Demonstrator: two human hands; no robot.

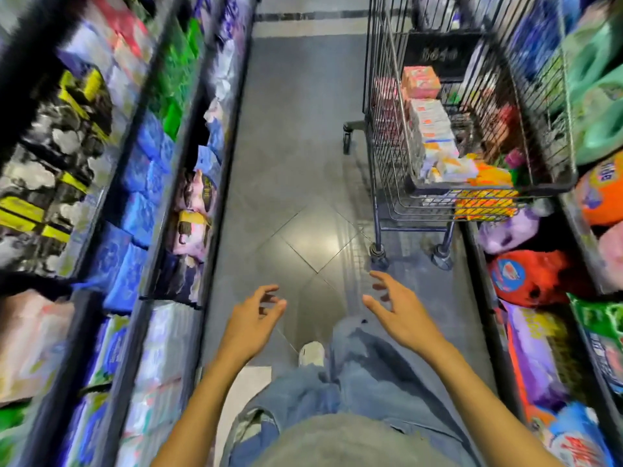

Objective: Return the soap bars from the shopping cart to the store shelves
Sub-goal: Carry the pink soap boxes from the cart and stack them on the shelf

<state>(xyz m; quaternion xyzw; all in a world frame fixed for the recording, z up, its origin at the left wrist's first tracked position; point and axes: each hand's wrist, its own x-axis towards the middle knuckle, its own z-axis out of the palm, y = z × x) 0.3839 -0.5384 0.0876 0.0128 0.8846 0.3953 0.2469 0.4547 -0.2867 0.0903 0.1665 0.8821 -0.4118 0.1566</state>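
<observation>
Store aisle, shelving on both sides: approach to cart.
Your left hand and right hand hold nothing, fingers loosely spread. The soap bars sit in the shopping cart, well beyond your right fingertips; step closer before reaching.

Grey tiled floor with a glare patch mid-aisle and a dark stripe across its far edge. White shoe and baggy blue jeans at the near edge, white sheet lying just left of them. Blue packets along the floor's left edge, red bag and orange bag along the right
</observation>
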